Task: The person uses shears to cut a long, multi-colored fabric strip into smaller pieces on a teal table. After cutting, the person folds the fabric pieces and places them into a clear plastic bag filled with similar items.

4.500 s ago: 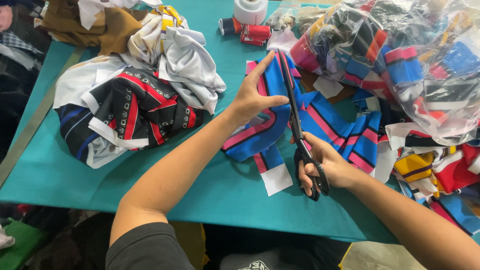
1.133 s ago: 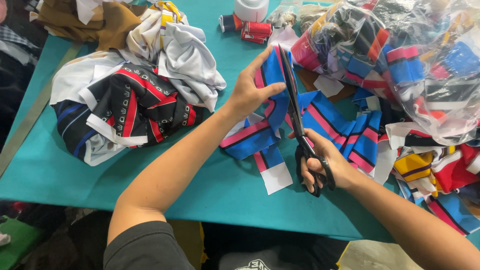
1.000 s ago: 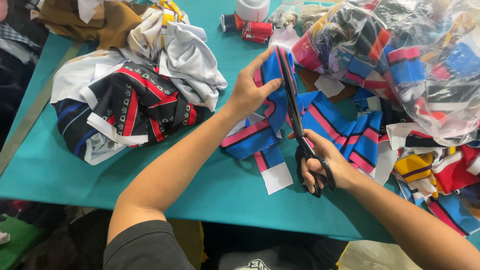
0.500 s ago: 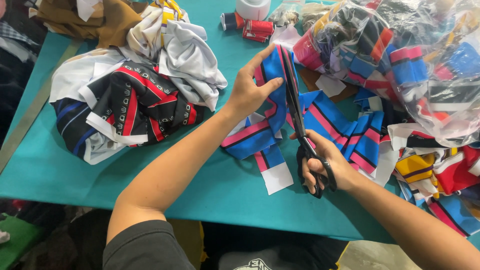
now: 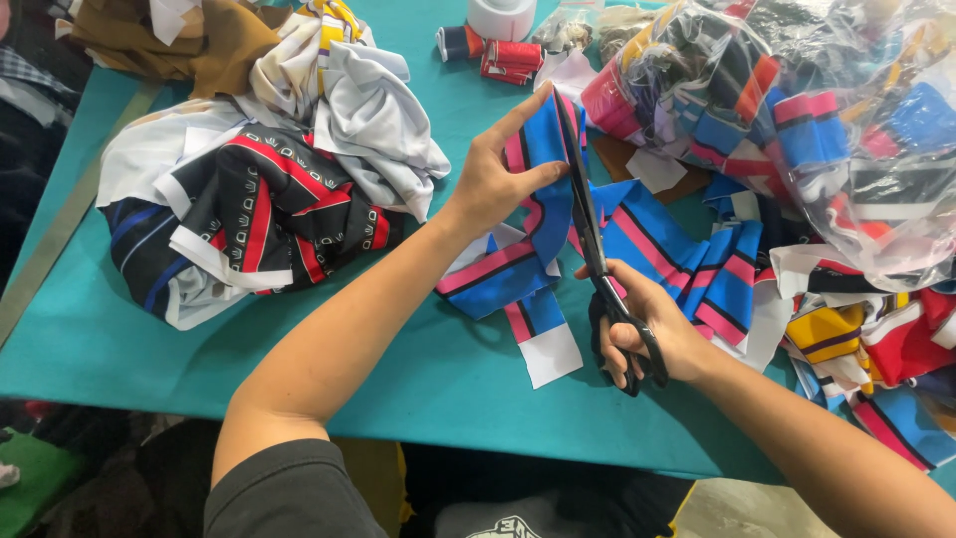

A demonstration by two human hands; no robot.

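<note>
At frame centre: left hand (image 5: pixel 495 179) pinches blue-pink striped fabric (image 5: pixel 543 224); right hand (image 5: pixel 652 334) grips black scissors (image 5: pixel 597 254), blades closed along fabric.

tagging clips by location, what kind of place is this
Probably a garment or sewing workshop's cutting table. The right hand works black scissors through a blue and pink striped fabric strip that the left hand holds up, with heaps of fabric offcuts and thread spools on the teal table.
</note>
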